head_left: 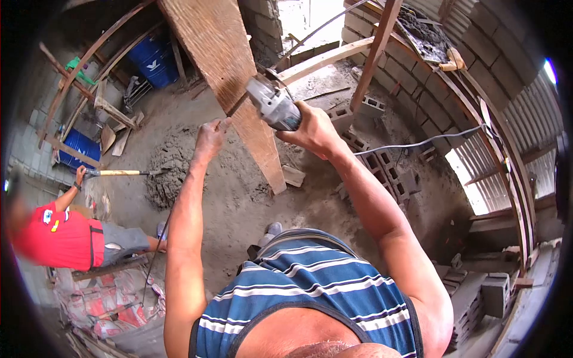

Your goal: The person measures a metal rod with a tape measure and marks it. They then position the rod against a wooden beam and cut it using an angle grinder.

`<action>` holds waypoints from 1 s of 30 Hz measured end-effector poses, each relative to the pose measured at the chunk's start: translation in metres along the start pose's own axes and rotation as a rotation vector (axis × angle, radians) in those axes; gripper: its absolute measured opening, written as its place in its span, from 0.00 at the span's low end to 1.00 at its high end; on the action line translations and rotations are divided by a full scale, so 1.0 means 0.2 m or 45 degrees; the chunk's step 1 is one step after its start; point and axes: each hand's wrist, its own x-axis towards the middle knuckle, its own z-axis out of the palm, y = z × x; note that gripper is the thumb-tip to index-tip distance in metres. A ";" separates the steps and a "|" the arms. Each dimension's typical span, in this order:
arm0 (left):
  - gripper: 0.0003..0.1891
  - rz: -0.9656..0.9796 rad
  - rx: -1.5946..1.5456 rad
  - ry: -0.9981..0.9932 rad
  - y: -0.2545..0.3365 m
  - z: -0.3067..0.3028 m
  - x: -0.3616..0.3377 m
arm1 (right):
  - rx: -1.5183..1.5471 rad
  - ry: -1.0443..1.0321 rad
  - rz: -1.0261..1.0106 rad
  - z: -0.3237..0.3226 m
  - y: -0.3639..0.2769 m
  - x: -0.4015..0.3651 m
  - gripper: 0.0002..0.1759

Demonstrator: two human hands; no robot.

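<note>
My left hand (pixel 211 139) is closed around a thin dark metal bar (pixel 239 106), which slants from lower left up toward the grinder. A grey angle grinder (pixel 277 107) is gripped by its body in my right hand (pixel 317 130). Its head and disc overlap the bar just beyond my left fingers. Behind both runs a wide brown wooden plank (pixel 215 48), its tapered lower end between my forearms.
At left, a person in a red shirt (pixel 62 235) holds a shovel (pixel 122 173) at a mortar pile (pixel 173 170). Blue drums (pixel 152 59) stand behind. Hollow blocks (pixel 388 173) lie at right, near a grey cord (pixel 418 143). Bags (pixel 116 298) lie lower left.
</note>
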 end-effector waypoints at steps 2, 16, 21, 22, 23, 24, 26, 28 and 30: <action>0.34 0.006 -0.040 -0.031 -0.02 0.02 0.00 | 0.006 0.011 0.012 0.01 -0.02 0.01 0.40; 0.33 -0.050 -0.154 -0.169 -0.01 0.12 -0.01 | 0.016 0.072 0.028 0.03 0.08 0.05 0.39; 0.33 -0.050 -0.128 -0.160 -0.02 0.14 0.00 | -0.030 0.050 0.065 0.04 0.12 0.06 0.39; 0.33 -0.055 -0.079 -0.159 -0.03 0.14 -0.01 | -0.038 0.032 0.067 0.04 0.12 0.06 0.39; 0.33 -0.051 -0.075 -0.159 -0.04 0.14 -0.01 | -0.035 0.036 0.066 0.05 0.13 0.06 0.39; 0.33 -0.070 -0.058 -0.176 -0.04 0.14 -0.01 | -0.034 0.027 0.064 0.05 0.13 0.06 0.38; 0.32 -0.081 -0.042 -0.195 -0.05 0.15 0.00 | -0.034 0.025 0.063 0.06 0.14 0.06 0.38; 0.33 -0.089 -0.100 -0.160 -0.04 0.15 0.00 | -0.020 0.071 0.038 0.07 0.15 0.06 0.34; 0.34 -0.073 -0.101 -0.154 -0.03 0.14 -0.01 | -0.014 0.078 0.043 0.07 0.14 0.06 0.34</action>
